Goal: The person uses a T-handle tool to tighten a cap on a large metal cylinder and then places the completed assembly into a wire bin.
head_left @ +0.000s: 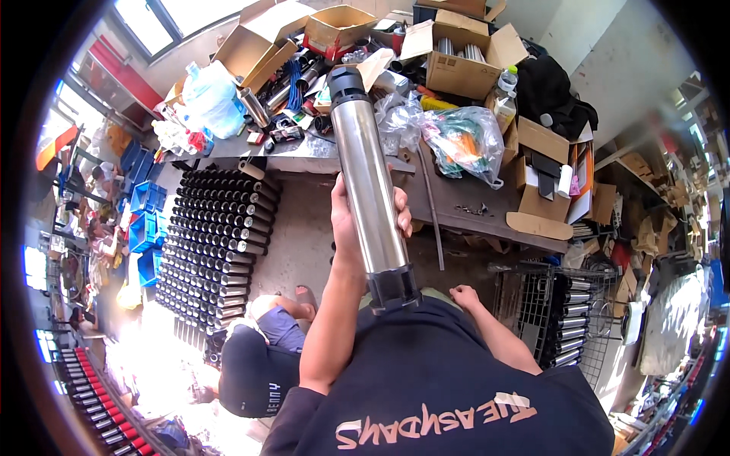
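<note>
My left hand is wrapped round a long shiny steel cylinder with black ends, holding it up at a slight tilt in front of my body. The upper black end has a rounded top with openings, and the lower black end has short prongs. My fingertips show on the cylinder's right side; the palm is hidden behind it. Low by my right thigh, apart from the cylinder, is my right hand. Its fingers look loosely curled, with nothing visible in them.
Ahead stands a cluttered workbench with cardboard boxes, a plastic bag and a metal bar reaching past its edge. Rows of similar cylinders stand on the left floor. A person in a dark cap is close at my left; a wire cage stands right.
</note>
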A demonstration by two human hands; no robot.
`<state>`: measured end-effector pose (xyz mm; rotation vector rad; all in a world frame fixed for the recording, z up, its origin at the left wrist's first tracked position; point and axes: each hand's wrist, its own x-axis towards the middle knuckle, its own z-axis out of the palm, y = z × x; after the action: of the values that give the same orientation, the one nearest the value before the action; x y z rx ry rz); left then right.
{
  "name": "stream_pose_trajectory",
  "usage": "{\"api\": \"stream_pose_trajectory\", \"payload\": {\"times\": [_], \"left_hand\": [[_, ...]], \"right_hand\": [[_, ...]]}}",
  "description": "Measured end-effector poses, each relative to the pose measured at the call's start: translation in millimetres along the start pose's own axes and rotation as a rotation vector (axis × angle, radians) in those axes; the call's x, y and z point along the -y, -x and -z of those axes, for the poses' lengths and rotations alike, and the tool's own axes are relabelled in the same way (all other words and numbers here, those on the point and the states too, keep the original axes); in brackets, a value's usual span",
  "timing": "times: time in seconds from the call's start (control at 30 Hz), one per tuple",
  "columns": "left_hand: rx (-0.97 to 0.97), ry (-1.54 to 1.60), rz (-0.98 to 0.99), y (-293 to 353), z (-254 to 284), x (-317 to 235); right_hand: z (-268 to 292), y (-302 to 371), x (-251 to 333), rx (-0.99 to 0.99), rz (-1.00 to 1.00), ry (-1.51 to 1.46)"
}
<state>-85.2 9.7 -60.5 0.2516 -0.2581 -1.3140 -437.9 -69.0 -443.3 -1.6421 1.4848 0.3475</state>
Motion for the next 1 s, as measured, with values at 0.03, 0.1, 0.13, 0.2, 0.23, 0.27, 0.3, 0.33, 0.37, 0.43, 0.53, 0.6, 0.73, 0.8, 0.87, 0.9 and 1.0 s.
{"api": "stream_pose_trajectory", "payload": {"times": [0.03,0.1,0.13,0.2,0.23,0.27,0.3,0.33,0.37,0.43,0.53,0.6,0.73,0.8,0.87,0.9,1.0], "left_hand": [[-0.014,-0.025,-0.008,2,-5,-1],[-0.043,-0.086,-0.025,4,-8,-4],[-0.066,-0.113,-0.025,4,-8,-5],[-0.107,-0.175,-0.033,5,-12,-7],[-0.128,-0.207,-0.026,4,-11,-7],[-0.163,-0.25,-0.033,6,-17,-7],[-0.147,-0.246,-0.034,9,-16,-9],[-0.129,-0.25,-0.044,14,-13,-13],[-0.093,-0.269,-0.045,17,-8,-12],[0.002,-0.311,-0.079,24,-6,-4],[0.11,-0.456,-0.142,33,-5,-6],[0.113,-0.649,-0.185,36,-11,-13],[-0.164,-0.804,-0.315,41,-31,-15],[-0.272,-1.199,-0.401,45,-36,-21],[-0.353,-1.483,-0.481,48,-57,-24],[-0.362,-1.539,-0.515,51,-62,-26],[-0.453,-1.705,-0.493,58,-64,-29]], "right_hand": [[-2,2,0,-0.01,0.006,0.021],[-6,5,-3,-0.035,0.016,0.049],[-8,7,-7,-0.05,0.02,0.056],[-14,10,-11,-0.081,0.036,0.069],[-16,7,-19,-0.082,0.045,0.068],[-20,2,-28,-0.083,0.069,0.065],[-23,-3,-34,-0.038,0.08,0.077],[-31,-10,-43,-0.05,0.096,0.097],[-31,-8,-45,-0.063,0.1,0.088],[-22,5,-32,-0.029,0.031,0.098],[-8,20,-13,0.023,-0.061,0.084],[-5,24,-1,0.037,-0.09,0.075],[-3,18,6,-0.021,-0.044,0.107],[-5,15,12,-0.066,-0.012,0.114],[-8,10,24,-0.286,0.044,0.049],[-5,9,37,-0.372,0.11,-0.06],[18,24,102,-0.488,0.364,-0.292]]}}
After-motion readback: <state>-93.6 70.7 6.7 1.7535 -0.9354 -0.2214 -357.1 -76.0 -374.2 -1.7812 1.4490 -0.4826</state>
